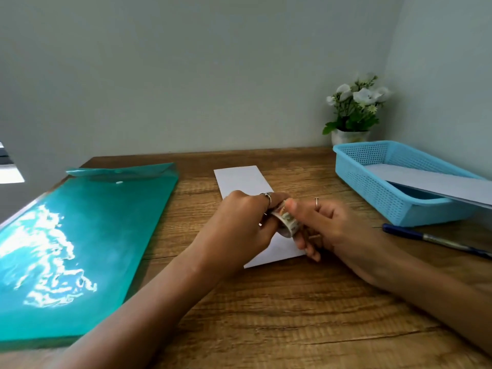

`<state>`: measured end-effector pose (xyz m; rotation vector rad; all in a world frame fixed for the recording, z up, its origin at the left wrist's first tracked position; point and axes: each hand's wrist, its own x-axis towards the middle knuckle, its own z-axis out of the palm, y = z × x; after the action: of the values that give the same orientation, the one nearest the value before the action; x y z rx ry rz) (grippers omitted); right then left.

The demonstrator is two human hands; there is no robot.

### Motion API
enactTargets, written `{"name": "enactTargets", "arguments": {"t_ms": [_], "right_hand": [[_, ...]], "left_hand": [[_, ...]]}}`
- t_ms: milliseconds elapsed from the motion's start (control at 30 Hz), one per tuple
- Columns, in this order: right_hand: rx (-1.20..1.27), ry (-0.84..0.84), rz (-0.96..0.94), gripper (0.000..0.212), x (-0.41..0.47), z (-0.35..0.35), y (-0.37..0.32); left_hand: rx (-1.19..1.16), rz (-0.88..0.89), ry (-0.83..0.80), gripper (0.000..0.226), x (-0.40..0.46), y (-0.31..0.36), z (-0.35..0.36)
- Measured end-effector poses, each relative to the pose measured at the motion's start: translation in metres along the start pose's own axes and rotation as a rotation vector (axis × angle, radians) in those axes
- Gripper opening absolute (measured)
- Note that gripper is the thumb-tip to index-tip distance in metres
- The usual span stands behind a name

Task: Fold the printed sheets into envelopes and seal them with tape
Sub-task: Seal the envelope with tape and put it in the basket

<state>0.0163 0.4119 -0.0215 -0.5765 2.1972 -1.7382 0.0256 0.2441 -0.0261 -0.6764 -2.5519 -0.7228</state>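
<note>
A folded white sheet (243, 180) lies lengthwise on the wooden table (266, 315), its middle hidden under my hands. Just above it, both hands hold a small roll of patterned tape (288, 222). My left hand (239, 225) grips the roll from the left with curled fingers. From the right, my right hand (330, 230) pinches it, thumb on top and fingers underneath. Whether a strip is pulled off the roll cannot be made out.
A green plastic document folder (74, 249) covers the table's left side. At the right stands a blue plastic basket (378, 187) with a white folded sheet (436, 182) leaning in it. A blue pen (431, 239) lies before the basket. A flower pot (351, 134) sits in the corner.
</note>
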Motion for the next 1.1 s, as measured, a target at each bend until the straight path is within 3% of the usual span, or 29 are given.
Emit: {"name": "enactTargets", "arguments": {"t_ms": [200, 467, 667, 1100], "right_hand": [[0.021, -0.002, -0.009, 0.046, 0.0008, -0.0024, 0.0048], [0.177, -0.077, -0.002, 0.019, -0.0008, -0.0044, 0.0055], [0.113, -0.059, -0.027, 0.008, -0.0041, -0.0063, 0.0012], [0.057, -0.027, -0.047, 0.027, -0.0079, -0.0062, 0.0002]], "left_hand": [[0.003, -0.008, 0.016, 0.035, 0.0012, 0.0018, 0.0021], [-0.02, -0.033, 0.06, 0.033, 0.0015, -0.0002, 0.0017], [-0.028, -0.025, 0.11, 0.031, 0.0017, 0.0012, 0.0004], [-0.073, -0.002, 0.094, 0.033, -0.0007, 0.0023, 0.0051]]}}
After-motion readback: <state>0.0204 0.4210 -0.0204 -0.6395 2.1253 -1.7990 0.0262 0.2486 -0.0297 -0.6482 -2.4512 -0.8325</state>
